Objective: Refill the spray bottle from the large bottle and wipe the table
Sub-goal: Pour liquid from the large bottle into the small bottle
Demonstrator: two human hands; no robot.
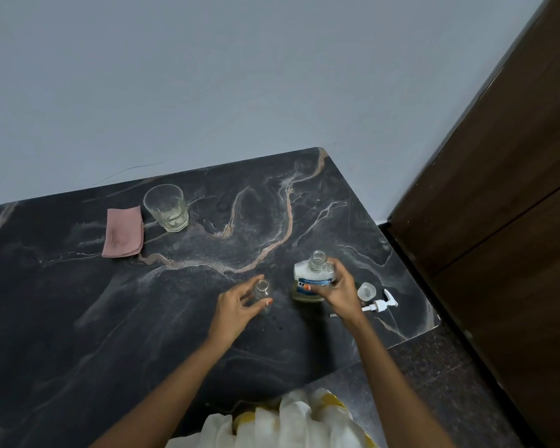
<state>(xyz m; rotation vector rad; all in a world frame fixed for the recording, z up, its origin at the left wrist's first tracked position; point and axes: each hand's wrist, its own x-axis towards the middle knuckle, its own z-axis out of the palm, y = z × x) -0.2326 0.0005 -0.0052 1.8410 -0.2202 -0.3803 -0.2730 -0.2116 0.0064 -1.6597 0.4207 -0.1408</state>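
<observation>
A dark marble-patterned table point(94, 318) with pale and rust veining stands against a plain grey-blue wall point(207, 76), with a brown wooden door point(505, 189) at the right. Items on the surface, counted: one small clear spray bottle point(262, 291), uncapped; one large bottle point(312, 279), uncapped and upright; one loose clear cap point(366, 291); one white pump head point(380, 304) lying on its side; one drinking glass point(166, 206); one folded pink cloth point(123, 232). The left hand point(238, 307) is curled around the spray bottle, thumb and fingers closed on its sides, holding it upright on the table. The right hand point(337, 291) is closed around the body of the large bottle, just to the right of the spray bottle. The cap and pump head lie just beyond the right hand, toward the table's right edge. The large bottle carries a white and blue label; its lettering is partly covered by fingers and cannot be read.
</observation>
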